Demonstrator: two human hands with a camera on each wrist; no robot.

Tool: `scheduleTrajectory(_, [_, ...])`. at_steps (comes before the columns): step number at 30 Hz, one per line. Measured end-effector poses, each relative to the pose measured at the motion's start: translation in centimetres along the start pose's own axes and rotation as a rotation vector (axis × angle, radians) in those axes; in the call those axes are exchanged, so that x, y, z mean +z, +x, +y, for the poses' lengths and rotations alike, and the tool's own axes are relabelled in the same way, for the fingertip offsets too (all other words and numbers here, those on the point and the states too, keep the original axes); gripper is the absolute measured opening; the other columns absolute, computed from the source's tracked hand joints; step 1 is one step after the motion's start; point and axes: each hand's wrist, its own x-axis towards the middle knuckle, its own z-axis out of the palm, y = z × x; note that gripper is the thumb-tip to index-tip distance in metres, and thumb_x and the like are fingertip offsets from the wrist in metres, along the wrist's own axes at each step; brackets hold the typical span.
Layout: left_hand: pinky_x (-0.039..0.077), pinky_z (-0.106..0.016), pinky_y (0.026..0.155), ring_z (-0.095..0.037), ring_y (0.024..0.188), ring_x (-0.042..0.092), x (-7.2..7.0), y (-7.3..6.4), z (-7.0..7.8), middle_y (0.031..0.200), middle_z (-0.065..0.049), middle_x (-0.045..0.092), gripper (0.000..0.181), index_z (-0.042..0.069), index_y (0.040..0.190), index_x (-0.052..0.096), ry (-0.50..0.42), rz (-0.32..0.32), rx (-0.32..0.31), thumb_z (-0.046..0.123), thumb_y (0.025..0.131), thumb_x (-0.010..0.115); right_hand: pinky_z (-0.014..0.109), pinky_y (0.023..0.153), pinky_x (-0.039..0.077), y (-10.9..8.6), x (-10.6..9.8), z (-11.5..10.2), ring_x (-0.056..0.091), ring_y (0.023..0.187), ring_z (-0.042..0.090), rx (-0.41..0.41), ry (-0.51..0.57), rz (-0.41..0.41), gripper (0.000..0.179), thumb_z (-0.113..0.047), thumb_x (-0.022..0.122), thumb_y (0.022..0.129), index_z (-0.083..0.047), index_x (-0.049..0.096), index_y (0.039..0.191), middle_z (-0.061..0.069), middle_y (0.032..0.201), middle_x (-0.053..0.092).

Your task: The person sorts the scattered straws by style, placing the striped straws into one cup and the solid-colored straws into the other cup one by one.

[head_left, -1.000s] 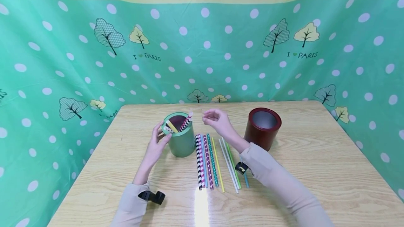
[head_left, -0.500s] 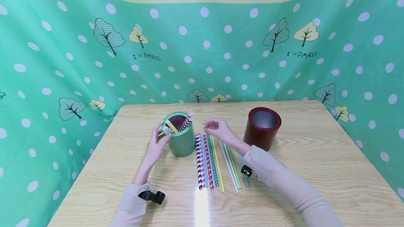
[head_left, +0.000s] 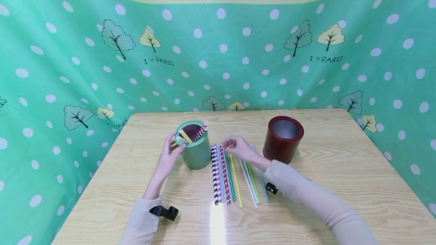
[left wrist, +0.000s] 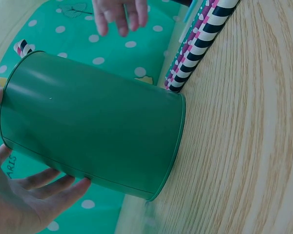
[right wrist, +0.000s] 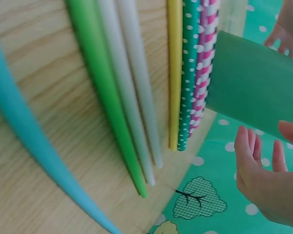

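Observation:
My left hand [head_left: 169, 157] holds the green canister [head_left: 196, 158], thumb at the rim and fingers around its far left side. Inside the canister, a yellow straw [head_left: 186, 137] and striped straws [head_left: 200, 134] lean against the rim. The right hand [head_left: 240, 149], fingers loosely bent and holding nothing, hovers over the far ends of a row of paper straws. That row includes a black-and-white striped straw [head_left: 215, 179], a purple dotted straw [head_left: 225, 180], a teal dotted straw [right wrist: 186, 78], a yellow straw [right wrist: 174, 83] and a green straw [right wrist: 105, 92].
A dark red canister [head_left: 282, 146] stands upright to the right of the straws, behind the right forearm. A blue straw [head_left: 264, 188] lies apart at the row's right end. Behind the wooden table [head_left: 340, 154] hangs a green dotted curtain [head_left: 238, 56].
The right hand has moved down and slightly right, away from the green canister and toward the straws on the table. The left hand and canister have stayed put.

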Motion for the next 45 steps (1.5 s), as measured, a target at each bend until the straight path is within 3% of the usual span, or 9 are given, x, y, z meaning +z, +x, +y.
scheduleTrajectory(10, [0.037,-0.048,0.093,-0.035,0.118,0.039,-0.3,0.9,-2.5,0.127,-0.020,0.036,0.057,0.022,0.138,0.023,0.012,0.015,0.034,0.020,0.089,0.053,0.027,0.072,0.049,-0.3,0.3,1.4,0.056,0.082,0.019,0.039,-0.074,-0.042,0.028,0.001,0.059,0.079,0.006,0.054,0.107,0.020,0.098,0.057])
scheduleTrajectory(21, [0.037,-0.047,0.093,-0.035,0.118,0.038,-0.2,0.7,-1.9,0.128,-0.021,0.035,0.058,0.019,0.138,0.022,-0.006,0.007,0.035,0.017,0.089,0.053,0.026,0.065,0.050,-0.5,0.6,2.5,0.056,0.079,0.018,0.076,-0.086,-0.082,0.032,0.001,0.062,0.076,0.004,0.055,0.107,0.018,0.097,0.056])
scheduleTrajectory(45, [0.037,-0.048,0.093,-0.034,0.118,0.038,-0.2,0.7,-2.2,0.128,-0.020,0.035,0.057,0.022,0.137,0.023,-0.006,0.013,0.022,0.020,0.089,0.053,0.024,0.065,0.048,-0.8,1.0,3.3,0.057,0.078,0.017,0.025,-0.230,-0.100,0.030,0.001,0.063,0.076,0.003,0.057,0.105,0.013,0.091,0.059])
